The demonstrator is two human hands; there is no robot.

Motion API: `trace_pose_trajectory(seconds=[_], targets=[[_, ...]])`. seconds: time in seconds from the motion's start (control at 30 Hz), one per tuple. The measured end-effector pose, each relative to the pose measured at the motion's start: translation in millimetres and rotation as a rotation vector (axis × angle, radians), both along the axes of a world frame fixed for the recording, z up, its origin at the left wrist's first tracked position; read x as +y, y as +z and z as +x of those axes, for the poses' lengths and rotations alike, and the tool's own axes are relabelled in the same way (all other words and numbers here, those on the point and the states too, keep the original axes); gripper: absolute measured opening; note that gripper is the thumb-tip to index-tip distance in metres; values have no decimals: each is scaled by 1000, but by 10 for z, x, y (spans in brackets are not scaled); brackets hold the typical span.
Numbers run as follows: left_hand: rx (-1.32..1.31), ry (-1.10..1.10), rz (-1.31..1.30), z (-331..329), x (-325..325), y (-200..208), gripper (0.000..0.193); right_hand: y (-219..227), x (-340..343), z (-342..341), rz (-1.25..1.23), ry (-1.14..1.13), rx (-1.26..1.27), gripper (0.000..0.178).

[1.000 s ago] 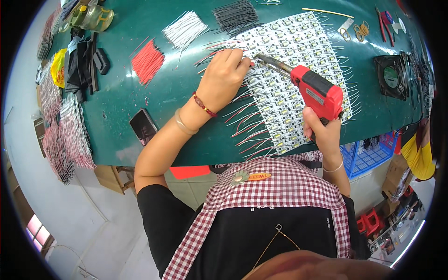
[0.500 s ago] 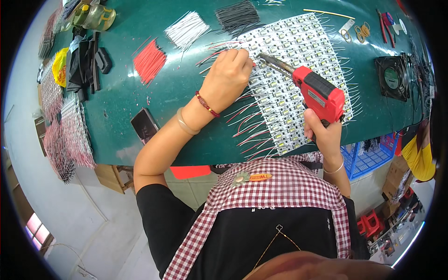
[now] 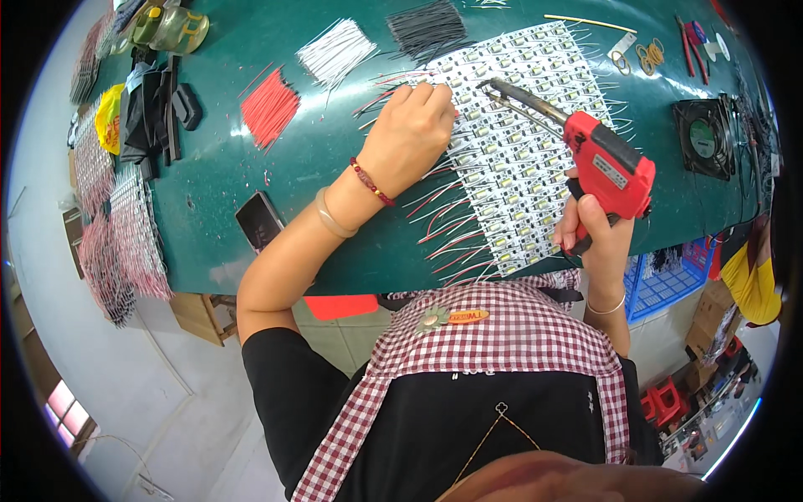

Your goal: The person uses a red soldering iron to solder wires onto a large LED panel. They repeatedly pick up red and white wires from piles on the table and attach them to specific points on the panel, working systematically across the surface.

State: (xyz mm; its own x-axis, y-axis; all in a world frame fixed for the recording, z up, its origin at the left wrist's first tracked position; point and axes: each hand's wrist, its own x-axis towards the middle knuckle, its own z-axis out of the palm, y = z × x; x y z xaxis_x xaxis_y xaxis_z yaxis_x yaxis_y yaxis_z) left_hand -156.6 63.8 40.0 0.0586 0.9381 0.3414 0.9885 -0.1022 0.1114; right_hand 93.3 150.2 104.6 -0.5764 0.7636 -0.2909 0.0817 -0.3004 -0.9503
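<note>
A sheet of white LED circuit boards lies on the green table, with red and white wires sticking out along its left side and white ones along its right. My left hand rests at the sheet's upper left edge, fingers closed in a pinch; whatever sits between the fingertips is hidden. A red soldering gun is gripped in my right hand. Its dark tip points up and left over the boards, a short way to the right of my left hand.
Bundles of red wires, white wires and black wires lie beyond. A phone is beside my left forearm. At right are rubber bands, pliers and a black fan. A blue crate stands below the table edge.
The soldering gun and my right hand have shifted right, so the tip is farther from my left fingers. My left hand has moved only slightly and stays pinched.
</note>
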Motion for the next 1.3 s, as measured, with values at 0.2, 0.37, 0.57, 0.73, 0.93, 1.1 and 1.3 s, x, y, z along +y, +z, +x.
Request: trace_pose_trajectory(seconds=[0.2,0.37,0.57,0.73,0.93,1.1,1.3], targets=[[-2,2,70,-34,2,6,14,-9,-10,137,-27,-24,-4,37],[-233,27,167,97,-97,-23,23,-29,-58,204,-63,10,7,34],[-297,47,117,158,-125,-116,14,-155,-111,242,-97,39,-74,16],[-282,70,104,211,-119,-105,10,-154,-123,219,-66,56,-153,16],[-234,76,80,223,-37,-20,6,-170,-131,214,-16,86,-200,15],[-191,66,29,217,0,35,4,-170,-146,200,5,92,-221,15],[-168,82,46,189,-41,31,10,-125,-152,217,49,97,-186,28]])
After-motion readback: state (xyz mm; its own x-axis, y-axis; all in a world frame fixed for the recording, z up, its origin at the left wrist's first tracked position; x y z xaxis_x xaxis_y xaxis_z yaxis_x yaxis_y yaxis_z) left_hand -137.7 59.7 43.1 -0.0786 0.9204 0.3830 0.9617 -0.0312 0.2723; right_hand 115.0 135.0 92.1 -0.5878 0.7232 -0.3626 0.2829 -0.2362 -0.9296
